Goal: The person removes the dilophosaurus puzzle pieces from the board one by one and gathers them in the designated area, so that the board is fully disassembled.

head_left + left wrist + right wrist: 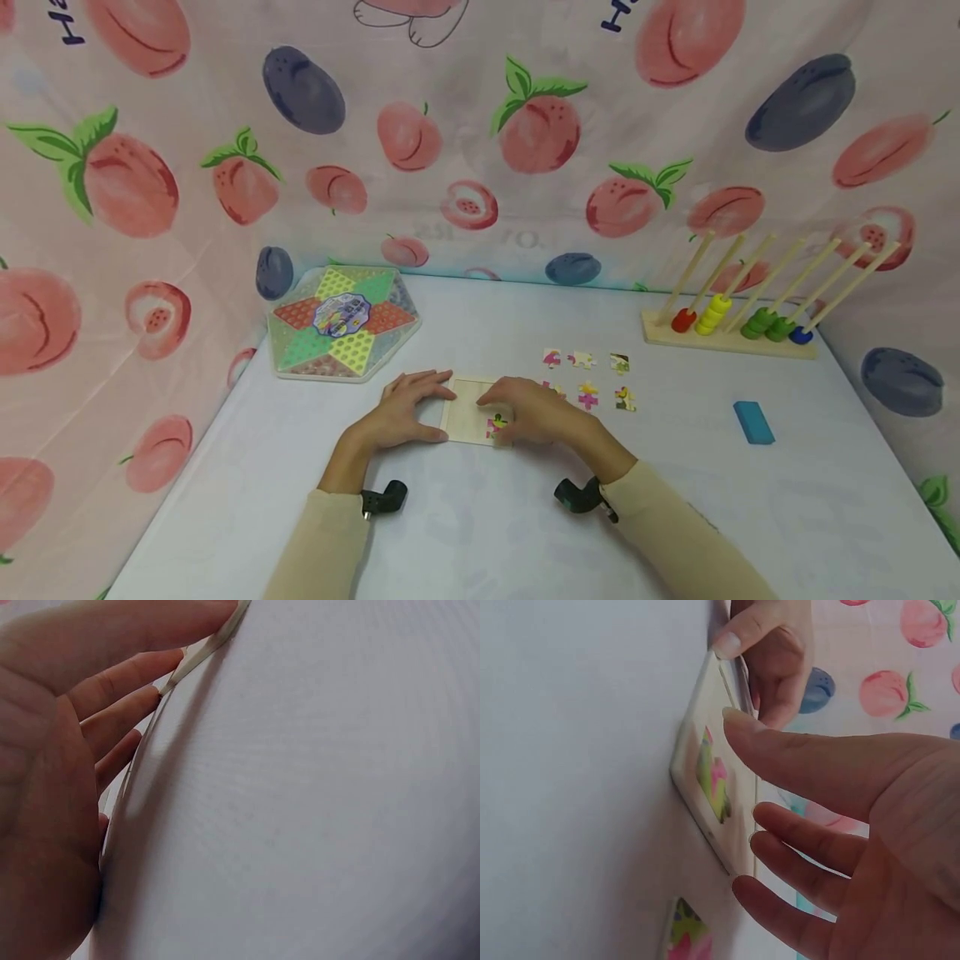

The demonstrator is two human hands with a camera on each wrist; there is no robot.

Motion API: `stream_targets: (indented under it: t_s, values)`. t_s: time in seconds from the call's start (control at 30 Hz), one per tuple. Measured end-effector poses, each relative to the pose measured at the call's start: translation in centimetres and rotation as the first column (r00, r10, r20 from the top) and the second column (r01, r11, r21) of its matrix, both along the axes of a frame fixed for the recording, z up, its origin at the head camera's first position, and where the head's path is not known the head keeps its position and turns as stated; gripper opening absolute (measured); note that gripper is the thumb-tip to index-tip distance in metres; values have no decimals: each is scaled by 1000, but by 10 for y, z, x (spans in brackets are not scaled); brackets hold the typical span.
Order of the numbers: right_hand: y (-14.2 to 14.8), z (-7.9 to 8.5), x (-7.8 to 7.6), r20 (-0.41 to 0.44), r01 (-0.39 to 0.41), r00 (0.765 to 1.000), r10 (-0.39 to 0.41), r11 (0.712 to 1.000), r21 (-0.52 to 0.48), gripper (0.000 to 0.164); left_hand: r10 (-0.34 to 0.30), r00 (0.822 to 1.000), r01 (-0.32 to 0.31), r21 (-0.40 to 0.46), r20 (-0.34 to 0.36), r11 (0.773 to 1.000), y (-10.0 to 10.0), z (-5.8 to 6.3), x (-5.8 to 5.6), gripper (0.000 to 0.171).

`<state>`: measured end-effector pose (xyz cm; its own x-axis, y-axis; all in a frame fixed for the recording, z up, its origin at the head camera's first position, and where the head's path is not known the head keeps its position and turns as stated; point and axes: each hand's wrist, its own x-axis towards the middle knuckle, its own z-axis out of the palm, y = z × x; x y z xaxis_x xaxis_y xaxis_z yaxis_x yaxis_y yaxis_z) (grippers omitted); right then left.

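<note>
A pale wooden puzzle board (467, 417) lies on the white table. My left hand (405, 411) holds its left side, thumb at the near corner and fingers at the far one; the left wrist view shows the thumb (172, 626) against its edge. One colourful jigsaw piece (718, 784) lies inside the board by its near right corner. My right hand (536, 408) hovers over the board's right side, thumb and fingers spread apart with nothing between them. Several loose jigsaw pieces (588, 396) lie in two rows to the right, one partly hidden behind the right hand.
A hexagonal Chinese checkers board (300, 367) lies at the back left. Toward the back right stands a wooden peg stand (727, 340) with coloured beads. A blue block (753, 422) rests on the right of the table. Fruit-patterned cloth (465, 125) hangs behind.
</note>
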<state>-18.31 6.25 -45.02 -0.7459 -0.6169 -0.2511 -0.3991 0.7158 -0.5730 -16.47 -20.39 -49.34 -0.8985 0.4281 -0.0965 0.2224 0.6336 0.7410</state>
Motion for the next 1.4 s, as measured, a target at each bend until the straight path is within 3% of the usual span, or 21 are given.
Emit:
stream_targets:
  t_s: [0.37,0.67,1.03,1.4]
  values:
    - [-7,-5,1,-86,9,996,-3,998,64,46,6,1000,-6,3,5,1000,1,0,0,55]
    - [-6,-8,5,-87,11,996,-8,999,35,38,1,1000,-1,15,5,1000,-1,-1,1,55]
    - [-3,-10,13,-149,4,989,-2,1000,16,30,4,1000,-4,-7,-6,1000,0,0,1,55]
    - [-1,-13,14,-127,13,992,-17,999,-29,24,-3,1000,3,11,-8,1000,0,-1,1,54]
